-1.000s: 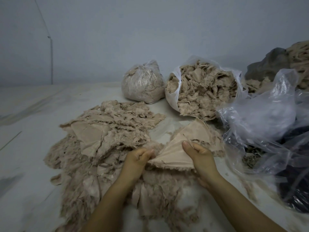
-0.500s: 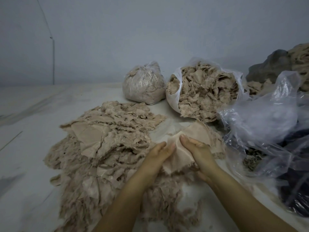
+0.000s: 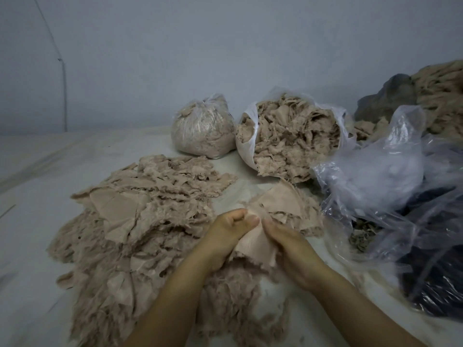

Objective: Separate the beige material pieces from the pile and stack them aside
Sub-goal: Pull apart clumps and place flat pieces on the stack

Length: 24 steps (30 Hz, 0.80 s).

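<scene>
Both hands have closed together since a second ago: left hand (image 3: 229, 232) and right hand (image 3: 288, 242) now pinch one beige piece (image 3: 255, 242) between them, fingers curled on its top edge. It hangs below the grip, above the near pile (image 3: 130, 236). Counted: two filled bags, one tied (image 3: 203, 130), one open (image 3: 290, 136); a small stack (image 3: 290, 204) lies just beyond the hands.

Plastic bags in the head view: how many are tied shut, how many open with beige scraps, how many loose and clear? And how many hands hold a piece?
Tied bag of beige scraps: 1
Open bag of beige scraps: 1
Loose clear bag: 1
Total bags: 3
Hands pinching the beige piece: 2, left hand and right hand
</scene>
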### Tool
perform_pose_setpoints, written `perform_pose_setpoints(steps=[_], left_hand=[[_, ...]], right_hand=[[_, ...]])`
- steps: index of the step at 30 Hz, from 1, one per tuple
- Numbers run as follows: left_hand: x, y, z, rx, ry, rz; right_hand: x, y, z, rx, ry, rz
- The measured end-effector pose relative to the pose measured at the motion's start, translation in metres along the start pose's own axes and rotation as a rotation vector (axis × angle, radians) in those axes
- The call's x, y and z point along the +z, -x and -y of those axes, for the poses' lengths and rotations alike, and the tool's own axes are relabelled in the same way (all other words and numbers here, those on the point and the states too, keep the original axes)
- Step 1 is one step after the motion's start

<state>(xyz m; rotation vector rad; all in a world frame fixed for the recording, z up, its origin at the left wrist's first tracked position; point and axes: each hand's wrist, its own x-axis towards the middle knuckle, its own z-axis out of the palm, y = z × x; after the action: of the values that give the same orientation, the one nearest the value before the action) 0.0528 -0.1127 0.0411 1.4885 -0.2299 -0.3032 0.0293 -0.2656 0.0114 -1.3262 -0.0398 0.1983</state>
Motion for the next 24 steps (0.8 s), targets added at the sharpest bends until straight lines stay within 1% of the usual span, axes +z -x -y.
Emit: perform_pose_setpoints(steps=[1, 3, 4, 6, 7, 9, 11, 13, 15, 16, 17, 18, 19, 20, 21, 22, 23, 24], left_hand=[[0.000, -0.002, -0.001, 0.009, -0.007, -0.033], [-0.007, -0.006, -0.004, 0.032, -0.031, -0.167], [-0.012, -0.008, -0.005, 0.048, -0.054, -0.223], [-0.022, -0.010, -0.005, 0.071, -0.101, -0.278], [-0.025, -0.010, -0.005, 0.083, -0.131, -0.294], [-0.032, -0.008, 0.001, 0.109, -0.230, -0.340], [-0.039, -0.006, 0.012, 0.141, -0.430, -0.383], [-0.048, -0.002, 0.022, 0.166, -0.613, -0.409], [-0.055, 0.003, 0.030, 0.167, -0.786, -0.403], [-0.058, 0.005, 0.032, 0.146, -0.857, -0.383], [-0.061, 0.007, 0.034, 0.121, -0.922, -0.371], [-0.063, 0.009, 0.034, 0.084, -0.960, -0.361], [-0.063, 0.010, 0.034, 0.056, -0.985, -0.356], [-0.063, 0.012, 0.034, 0.057, -0.993, -0.369], [-0.063, 0.013, 0.033, 0.068, -0.949, -0.382], [-0.061, 0.015, 0.032, 0.078, -0.869, -0.391], [-0.059, 0.016, 0.032, 0.074, -0.770, -0.398], [-0.058, 0.017, 0.031, 0.063, -0.663, -0.387]], right_hand=[[0.000, -0.006, 0.003, -0.026, -0.070, -0.052], [-0.003, -0.021, 0.014, -0.093, -0.117, -0.184], [-0.005, -0.031, 0.022, -0.132, -0.107, -0.240], [-0.017, -0.049, 0.037, -0.195, -0.050, -0.349], [-0.024, -0.058, 0.043, -0.201, 0.004, -0.406], [-0.039, -0.071, 0.045, -0.152, 0.163, -0.505], [-0.050, -0.071, 0.033, -0.100, 0.328, -0.609], [-0.050, -0.058, 0.013, -0.135, 0.429, -0.687], [-0.048, -0.038, -0.008, -0.149, 0.413, -0.675], [-0.047, -0.025, -0.016, -0.098, 0.383, -0.614], [-0.046, -0.012, -0.020, 0.000, 0.319, -0.495], [-0.043, 0.001, -0.022, 0.129, 0.271, -0.340], [-0.042, 0.012, -0.023, 0.230, 0.307, -0.177], [-0.040, 0.019, -0.021, 0.273, 0.463, -0.057], [-0.040, 0.021, -0.020, 0.223, 0.648, -0.022], [-0.037, 0.021, -0.016, 0.114, 0.829, -0.070], [-0.032, 0.019, -0.013, -0.010, 0.915, -0.158], [-0.022, 0.018, -0.008, -0.101, 0.910, -0.218]])
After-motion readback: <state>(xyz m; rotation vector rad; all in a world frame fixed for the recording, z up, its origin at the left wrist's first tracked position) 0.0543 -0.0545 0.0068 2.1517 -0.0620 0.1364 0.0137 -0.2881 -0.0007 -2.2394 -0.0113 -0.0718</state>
